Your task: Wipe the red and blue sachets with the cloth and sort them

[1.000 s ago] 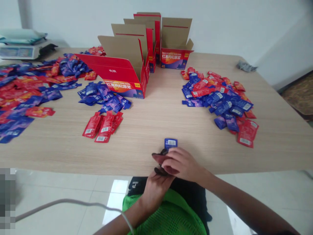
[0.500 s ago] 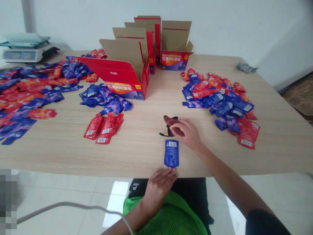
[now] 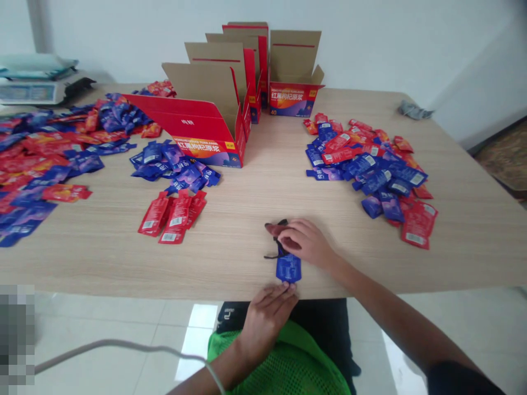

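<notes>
A single blue pouch (image 3: 289, 269) lies flat near the table's front edge, its upper part covered. My left hand (image 3: 269, 307) rests at the edge with fingers stretched out, fingertips on the pouch's lower end. Over the pouch's upper end, my right hand (image 3: 308, 244) is closed on a small dark-red and black object (image 3: 274, 230) with thin black arms sticking out to the left. Its exact kind is not clear, since my fingers hide part of it.
Several red pouches (image 3: 175, 216) and a blue pouch pile (image 3: 168, 164) lie to the left. A mixed pile (image 3: 370, 164) is on the right, a larger one (image 3: 41, 159) at far left. Open cartons (image 3: 206, 145) stand behind, near a scale (image 3: 33, 90) and grey cloth (image 3: 415, 109).
My right hand has come down toward me with the dark-red and black object, from beyond the blue pouch to over its upper end. My left hand has stayed in place.
</notes>
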`<state>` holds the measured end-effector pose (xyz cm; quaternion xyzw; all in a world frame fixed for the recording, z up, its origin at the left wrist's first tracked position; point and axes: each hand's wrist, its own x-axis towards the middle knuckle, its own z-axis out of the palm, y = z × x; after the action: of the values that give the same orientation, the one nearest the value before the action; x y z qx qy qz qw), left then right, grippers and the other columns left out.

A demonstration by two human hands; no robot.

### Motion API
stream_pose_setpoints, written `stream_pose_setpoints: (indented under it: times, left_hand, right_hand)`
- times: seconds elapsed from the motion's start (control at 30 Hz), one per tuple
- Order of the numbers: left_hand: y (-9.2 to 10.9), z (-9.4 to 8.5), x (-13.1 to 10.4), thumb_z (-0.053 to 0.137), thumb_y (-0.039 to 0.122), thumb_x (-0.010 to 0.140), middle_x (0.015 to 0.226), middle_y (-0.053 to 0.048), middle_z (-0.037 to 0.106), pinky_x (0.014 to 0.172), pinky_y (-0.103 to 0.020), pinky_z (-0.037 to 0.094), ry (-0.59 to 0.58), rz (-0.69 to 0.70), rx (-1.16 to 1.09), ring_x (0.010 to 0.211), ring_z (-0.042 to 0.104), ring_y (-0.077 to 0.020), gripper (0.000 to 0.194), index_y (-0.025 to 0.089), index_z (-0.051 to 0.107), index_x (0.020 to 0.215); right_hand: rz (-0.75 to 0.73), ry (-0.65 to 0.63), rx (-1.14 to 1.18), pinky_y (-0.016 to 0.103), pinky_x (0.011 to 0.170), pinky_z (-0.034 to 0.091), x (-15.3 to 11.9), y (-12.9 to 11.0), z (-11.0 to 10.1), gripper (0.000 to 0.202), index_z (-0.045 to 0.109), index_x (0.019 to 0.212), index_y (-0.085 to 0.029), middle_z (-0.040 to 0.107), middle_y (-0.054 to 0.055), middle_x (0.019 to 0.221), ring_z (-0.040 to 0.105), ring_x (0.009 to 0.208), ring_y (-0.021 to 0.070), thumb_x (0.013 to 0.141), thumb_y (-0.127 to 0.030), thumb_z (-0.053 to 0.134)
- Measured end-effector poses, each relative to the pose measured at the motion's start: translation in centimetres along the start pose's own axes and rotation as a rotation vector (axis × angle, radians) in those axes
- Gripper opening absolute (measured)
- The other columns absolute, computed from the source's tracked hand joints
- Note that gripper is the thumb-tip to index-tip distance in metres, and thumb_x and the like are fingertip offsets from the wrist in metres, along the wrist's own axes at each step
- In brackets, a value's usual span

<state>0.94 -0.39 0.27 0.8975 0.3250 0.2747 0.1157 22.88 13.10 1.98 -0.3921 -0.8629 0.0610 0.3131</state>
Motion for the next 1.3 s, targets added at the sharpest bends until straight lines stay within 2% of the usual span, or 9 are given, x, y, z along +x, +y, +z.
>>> stream_pose_setpoints:
  times: [0.1,0.17,0.27,0.33,0.6,0.83,0.97,1.13,1.3]
  left_hand:
    - [-0.1,-0.3,0.3,0.04,0.017,0.112,0.134,-0.005,0.073,0.106,-0.033,0.055,-0.002,0.024,0.002,0.125,0.069,-0.0167,0.033,0.017,0.069,0.127]
    - [-0.1,-0.6,0.4,0.042,0.018,0.112,0.132,-0.005,0.074,0.104,-0.033,0.056,-0.025,0.023,0.008,0.124,0.069,-0.0175,0.031,0.017,0.068,0.129]
    - [0.0,-1.2,0.7,0.049,0.026,0.111,0.129,-0.007,0.075,0.105,-0.035,0.055,-0.062,0.007,0.008,0.122,0.069,-0.0198,0.031,0.017,0.065,0.136]
    - [0.1,-1.5,0.8,0.053,0.03,0.11,0.13,-0.005,0.075,0.106,-0.035,0.054,-0.056,0.009,0.008,0.123,0.068,-0.0198,0.032,0.019,0.064,0.138]
    - [0.1,0.5,0.3,0.059,0.042,0.105,0.168,-0.01,0.039,0.111,-0.043,0.05,-0.11,0.005,0.415,0.148,0.045,-0.0334,0.055,0.022,0.051,0.155]
    - [-0.8,0.8,-0.7,0.066,0.036,0.102,0.153,0.0,0.058,0.103,-0.037,0.053,-0.022,0.054,0.401,0.128,0.061,-0.0253,0.04,0.035,0.062,0.142]
    - [-1.4,-1.5,-0.1,0.064,0.027,0.104,0.128,-0.002,0.074,0.097,-0.031,0.056,0.031,0.108,0.198,0.114,0.068,-0.0184,0.019,0.025,0.071,0.121]
    - [-4.1,-6.6,0.2,0.045,0.018,0.111,0.122,-0.012,0.076,0.098,-0.028,0.057,0.06,0.029,-0.042,0.116,0.072,-0.0181,0.029,0.014,0.06,0.136]
    - [-9.2,-12.6,0.2,0.058,0.035,0.107,0.085,-0.001,0.077,0.068,-0.023,0.06,0.432,-0.562,-0.12,0.069,0.074,-0.0149,0.016,0.022,0.068,0.108]
  right_hand:
    - [0.048,0.072,-0.116,0.043,0.095,0.055,2.1,2.5,-1.1,0.009,0.07,0.104,-0.026,0.073,0.005,0.105,0.066,0.104,0.0247,0.097,-0.021,0.067]
    - [0.132,0.217,-0.12,0.044,0.095,0.055,2.3,2.8,-2.4,0.009,0.071,0.105,-0.027,0.072,0.006,0.106,0.066,0.104,0.0254,0.097,-0.024,0.068]
    - [0.293,0.453,-0.058,0.044,0.095,0.055,0.8,1.7,-4.5,0.014,0.071,0.107,-0.027,0.071,0.008,0.111,0.067,0.105,0.0266,0.094,-0.031,0.073]
    - [0.412,0.518,-0.021,0.043,0.094,0.055,-1.1,0.5,-5.6,0.016,0.072,0.105,-0.026,0.072,0.007,0.112,0.069,0.104,0.0268,0.093,-0.037,0.075]
    - [0.952,0.484,0.042,0.045,0.081,0.054,-9.6,-1.8,-5.7,0.048,0.074,0.097,-0.029,0.076,0.005,0.095,0.072,0.089,0.0328,0.078,-0.073,0.074]
    - [1.238,0.491,0.137,0.047,0.097,0.051,-10.7,-2.0,-5.5,0.063,0.074,0.105,-0.025,0.077,0.006,0.105,0.071,0.102,0.0344,0.072,-0.079,0.074]
    - [1.301,0.54,0.235,0.048,0.102,0.049,-10.4,-1.8,-5.9,0.063,0.073,0.107,-0.022,0.076,0.008,0.11,0.07,0.107,0.0352,0.072,-0.075,0.077]
    - [1.356,0.51,0.196,0.046,0.096,0.052,-9.8,-2.3,-6.4,0.062,0.073,0.103,-0.023,0.077,0.009,0.106,0.069,0.105,0.0366,0.072,-0.076,0.074]
    - [1.359,0.464,0.189,0.049,0.089,0.055,-10.1,-1.8,-6.7,0.062,0.073,0.102,-0.024,0.078,0.011,0.107,0.07,0.107,0.0399,0.07,-0.077,0.073]
